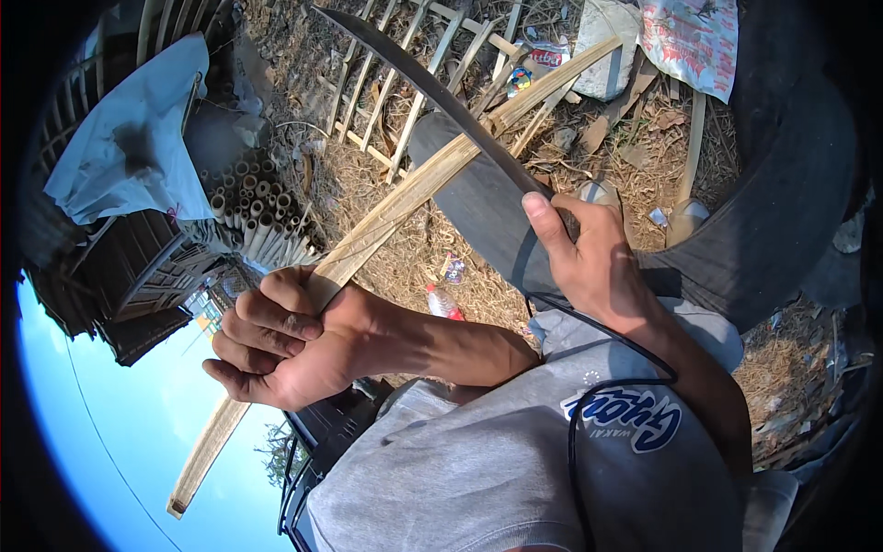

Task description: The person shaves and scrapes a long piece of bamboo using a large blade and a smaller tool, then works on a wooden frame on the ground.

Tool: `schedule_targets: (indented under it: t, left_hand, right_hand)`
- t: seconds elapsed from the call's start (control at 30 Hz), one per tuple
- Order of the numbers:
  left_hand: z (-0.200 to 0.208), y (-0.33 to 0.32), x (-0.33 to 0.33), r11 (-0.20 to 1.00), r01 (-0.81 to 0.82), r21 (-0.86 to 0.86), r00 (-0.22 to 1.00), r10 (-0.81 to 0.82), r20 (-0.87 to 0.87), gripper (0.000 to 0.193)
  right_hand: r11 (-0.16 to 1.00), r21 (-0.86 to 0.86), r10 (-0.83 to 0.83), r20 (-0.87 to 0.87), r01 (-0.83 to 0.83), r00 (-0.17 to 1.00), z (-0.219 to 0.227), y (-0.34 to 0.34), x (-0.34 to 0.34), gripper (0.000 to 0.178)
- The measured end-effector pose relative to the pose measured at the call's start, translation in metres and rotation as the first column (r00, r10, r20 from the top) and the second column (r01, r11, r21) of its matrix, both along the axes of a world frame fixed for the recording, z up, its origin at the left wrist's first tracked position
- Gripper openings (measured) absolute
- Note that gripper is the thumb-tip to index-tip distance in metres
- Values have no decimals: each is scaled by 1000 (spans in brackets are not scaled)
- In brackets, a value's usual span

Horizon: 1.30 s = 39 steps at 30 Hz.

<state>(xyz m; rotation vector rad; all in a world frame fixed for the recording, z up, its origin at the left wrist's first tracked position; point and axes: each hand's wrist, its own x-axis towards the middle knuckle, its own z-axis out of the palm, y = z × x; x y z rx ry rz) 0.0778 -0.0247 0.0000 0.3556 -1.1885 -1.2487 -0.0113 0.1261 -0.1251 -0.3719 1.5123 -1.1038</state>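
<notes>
A long split bamboo strip (395, 216) runs diagonally across the view. My left hand (285, 340) is closed around it, and its lower end sticks out beyond my fingers. The far end is forked into two pieces. My right hand (589, 258) grips a machete whose handle is hidden in my fingers. Its long, dark, curved blade (405, 64) points to the upper left and crosses the strip near the fork; whether the edge is sunk into the bamboo I cannot tell. Dark trouser legs (469, 216) lie beneath the strip.
A bamboo lattice frame (391, 120) lies on the straw-strewn ground beyond. Bundled bamboo tubes (258, 207) are at the left near a pale plastic sheet (138, 138). A plastic bottle (441, 302), a pale stone block (607, 55) and a black cord (635, 354) are close by.
</notes>
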Motion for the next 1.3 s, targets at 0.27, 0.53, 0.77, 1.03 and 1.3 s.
schedule_targets:
  t: [0.27, 0.53, 0.77, 1.03, 1.3]
  left_hand:
    - [2, 10, -6, 994, 52, -101, 998, -47, 47, 47]
    - [0, 15, 2, 987, 120, -106, 992, -123, -17, 46]
    - [3, 18, -5, 992, 59, -111, 997, -54, 48, 46]
    - [7, 17, -23, 988, 118, -104, 992, -113, 47, 46]
    - [15, 7, -40, 990, 55, -130, 994, -42, 100, 47]
  right_hand:
    - [974, 225, -17, 113, -9, 993, -15, 3, -28, 62]
    - [995, 44, -98, 136, 92, 986, -13, 7, -22, 60]
    - [984, 180, -8, 38, 1, 999, -33, 7, -32, 59]
    - [998, 59, -35, 416, 12, 909, 28, 4, -54, 58]
    - [911, -259, -289, 154, 321, 945, 70, 6, -55, 47]
